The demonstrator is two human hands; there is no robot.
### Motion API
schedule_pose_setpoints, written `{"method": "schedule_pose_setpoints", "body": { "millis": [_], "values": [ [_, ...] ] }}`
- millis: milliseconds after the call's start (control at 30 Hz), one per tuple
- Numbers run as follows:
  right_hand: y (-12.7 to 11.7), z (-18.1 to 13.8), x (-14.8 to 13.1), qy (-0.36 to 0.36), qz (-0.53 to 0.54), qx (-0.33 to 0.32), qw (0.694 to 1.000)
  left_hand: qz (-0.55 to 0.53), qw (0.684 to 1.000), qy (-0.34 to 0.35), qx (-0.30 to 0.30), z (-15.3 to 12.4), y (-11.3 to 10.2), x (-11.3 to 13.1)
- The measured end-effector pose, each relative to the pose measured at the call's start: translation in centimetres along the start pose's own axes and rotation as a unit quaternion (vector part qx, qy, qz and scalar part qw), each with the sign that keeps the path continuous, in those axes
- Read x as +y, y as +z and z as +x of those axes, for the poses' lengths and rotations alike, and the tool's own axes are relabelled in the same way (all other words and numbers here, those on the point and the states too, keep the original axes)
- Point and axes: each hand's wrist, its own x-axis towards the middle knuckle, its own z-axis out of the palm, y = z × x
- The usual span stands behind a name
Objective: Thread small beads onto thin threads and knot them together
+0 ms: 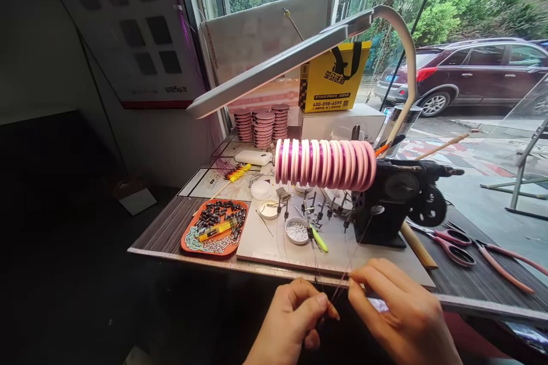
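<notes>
My left hand [295, 319] and my right hand [402, 313] are close together at the table's front edge. Each pinches a thin fishing line [342, 274], fingers closed on it. The line runs up toward a black winding machine [394, 199], which carries a row of pink and white spools [325, 163]. Between my fingertips the line is very fine and hard to follow.
An orange tray [215, 228] of small black and silver parts sits at the left. Small white dishes [297, 231], upright pins, red scissors [449, 240] and pliers [505, 259] lie on the table. A desk lamp [299, 57] arches overhead. Stacked spools [263, 125] stand behind.
</notes>
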Motion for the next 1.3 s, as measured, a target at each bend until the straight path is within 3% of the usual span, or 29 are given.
{"method": "schedule_pose_setpoints", "body": {
  "millis": [267, 500, 767, 900, 1033, 1167, 1300],
  "values": [
    [0.0, -0.1, 0.0, 0.014, 0.0, -0.01, 1.0, 0.069, 0.995, 0.078, 0.002, -0.5, 0.0, 1.4],
    [0.5, -0.2, 0.0, 0.034, 0.014, -0.009, 0.999, -0.041, 0.997, -0.048, -0.04, -0.3, -0.3, 1.6],
    [2.7, -0.3, 0.1, 0.047, 0.082, -0.048, 0.994, -0.003, 0.999, -0.006, -0.043, -0.5, -1.7, 4.1],
    [4.4, -0.1, -0.2, 0.006, 0.072, -0.095, 0.993, 0.042, 0.998, 0.003, -0.05, -0.9, -2.9, 5.2],
    [7.7, 1.8, -1.5, -0.083, -0.08, -0.08, 0.99, 0.122, 0.991, -0.02, -0.045, -2.0, -4.5, 7.3],
    [11.3, 5.1, -3.0, -0.064, -0.151, -0.072, 0.984, 0.184, 0.981, -0.021, -0.065, -2.9, -5.3, 9.3],
    [12.5, 6.6, -3.7, -0.076, -0.167, -0.065, 0.981, 0.178, 0.981, -0.022, -0.071, -2.3, -5.7, 10.1]
  ]
}}
